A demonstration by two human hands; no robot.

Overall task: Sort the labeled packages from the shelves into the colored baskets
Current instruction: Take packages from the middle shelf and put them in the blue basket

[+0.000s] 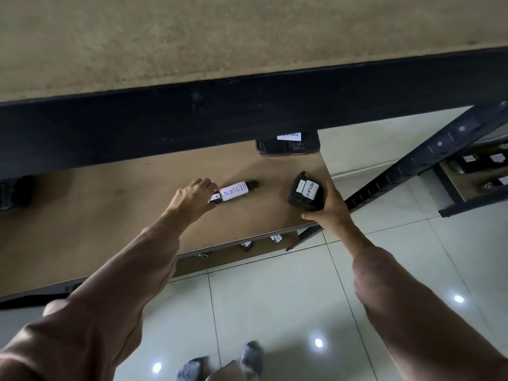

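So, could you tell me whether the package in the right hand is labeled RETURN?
Yes, the white label on the black package gripped by the right hand reads RETURN.

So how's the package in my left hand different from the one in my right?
The long package is slim and lies flat on the shelf, the left hand pinching one end. The chunky package is rounded, tilted at the shelf's corner, cupped by the right hand. Both are black-wrapped, with white RETURN labels.

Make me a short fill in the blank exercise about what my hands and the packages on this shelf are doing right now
1. The right hand grips a black package labeled ____.
2. The left hand touches the long package at its ____ end.
3. A third package sits partly hidden under the upper shelf's ____ beam.

Answers: RETURN; left; black
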